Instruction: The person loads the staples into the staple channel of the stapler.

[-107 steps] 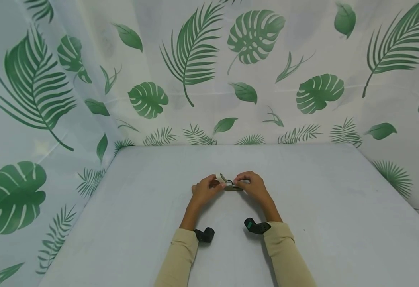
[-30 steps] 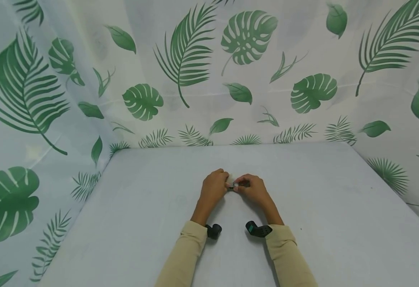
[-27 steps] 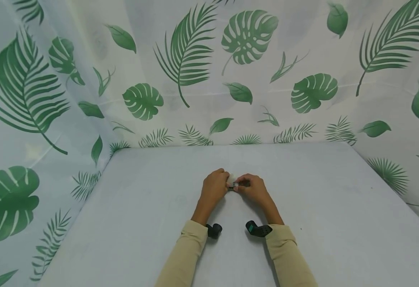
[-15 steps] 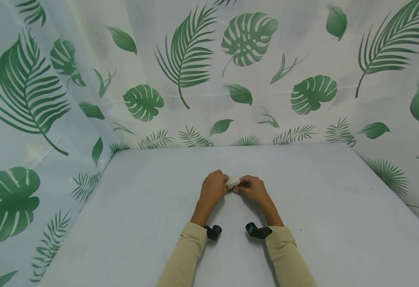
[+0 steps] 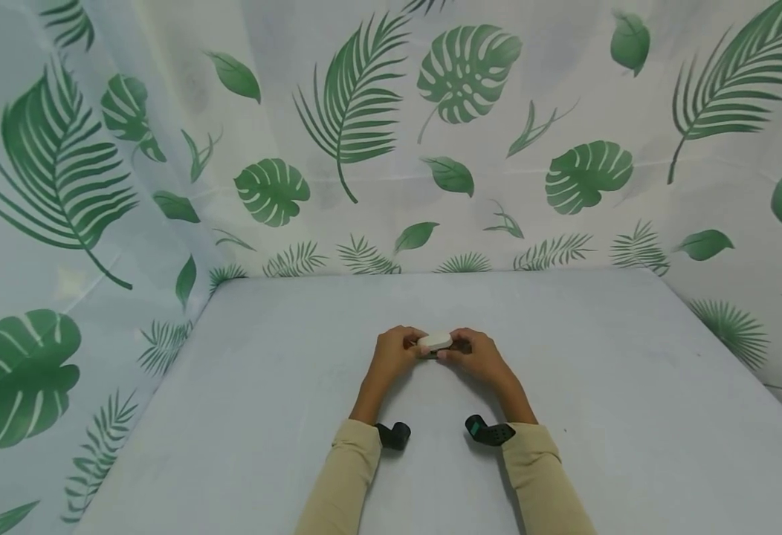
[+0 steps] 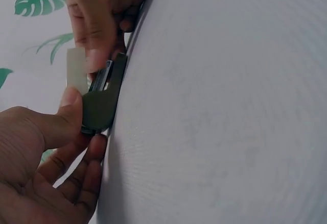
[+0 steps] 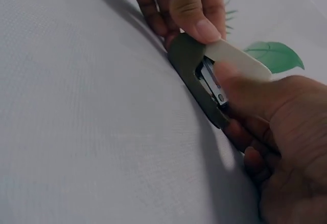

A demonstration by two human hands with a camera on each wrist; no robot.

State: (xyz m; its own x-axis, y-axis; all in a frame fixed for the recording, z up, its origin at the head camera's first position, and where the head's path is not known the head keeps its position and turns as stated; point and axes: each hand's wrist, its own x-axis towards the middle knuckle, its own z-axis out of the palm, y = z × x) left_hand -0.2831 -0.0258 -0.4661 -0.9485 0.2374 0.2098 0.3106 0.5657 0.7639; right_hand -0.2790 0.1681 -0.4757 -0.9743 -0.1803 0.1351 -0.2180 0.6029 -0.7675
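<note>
A small stapler [image 5: 435, 342] with a white top and dark green base lies between both hands, low over the white table. My left hand [image 5: 393, 355] pinches its rounded end, thumb by the white top [image 6: 76, 70] and fingers curled beneath the green base [image 6: 101, 109]. From the other end my right hand [image 5: 485, 360] holds it; in the right wrist view its thumb [image 7: 228, 78] reaches in by the metal staple channel [image 7: 213, 83], with fingers under the base. The top stands angled up, leaving a gap that shows the channel.
The white-covered table [image 5: 244, 416] spreads around both hands. A white curtain [image 5: 377, 215] with green leaf prints rises behind it and along the sides. Black wrist cameras [image 5: 394, 436] sit at the beige sleeves [image 5: 341, 475].
The white top, tilted steeply up at the left at first, has come down over the metal channel. My left hand turned over the stapler's end and has since drawn back slightly left.
</note>
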